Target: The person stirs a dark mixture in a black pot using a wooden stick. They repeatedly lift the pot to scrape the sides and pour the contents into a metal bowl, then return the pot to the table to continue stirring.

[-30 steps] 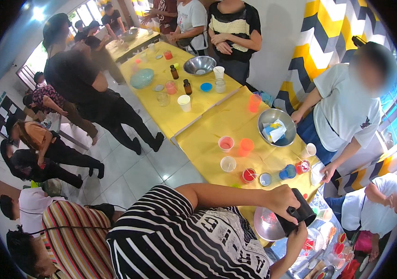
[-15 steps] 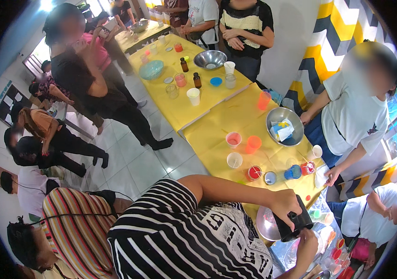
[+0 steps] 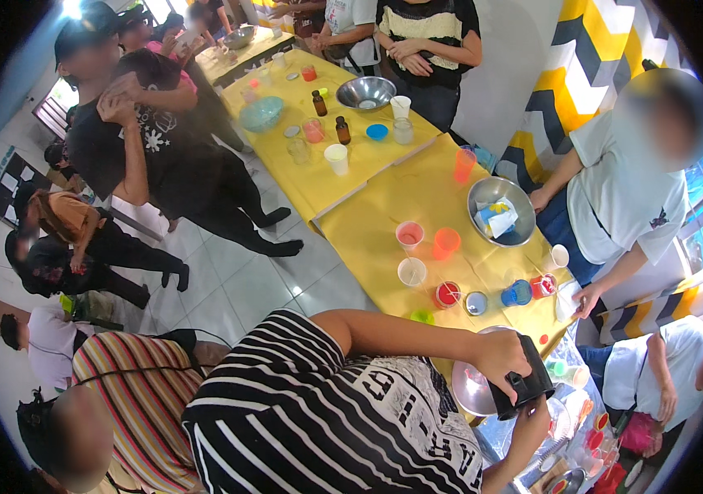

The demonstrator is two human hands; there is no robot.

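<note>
Both my hands are at the lower right, over the table's near end. My left hand (image 3: 503, 367) comes in from the left and grips a black boxy object (image 3: 539, 372) from above; its exact kind is unclear. Against its lower side, my right hand (image 3: 535, 418) has bent fingers, partly hidden. Behind and partly under them sits a shiny metal bowl (image 3: 468, 385). Beyond it on the yellow cloth are a jar with red contents (image 3: 447, 294), a small round tin (image 3: 476, 303), a blue cup (image 3: 517, 292) and another red-filled jar (image 3: 543, 286).
A metal bowl (image 3: 503, 216) with crumpled packaging stands farther back, near orange cups (image 3: 447, 242) and white cups (image 3: 412, 272). Brown bottles (image 3: 342, 130) and a glass bowl (image 3: 262, 114) occupy the far yellow table (image 3: 384, 177). People stand along both sides, one in stripes (image 3: 137, 395) close at my left.
The black object and my hands have risen slightly, still together. The view has shifted a little. At the far left, a person in black has stepped nearer and brought both hands together.
</note>
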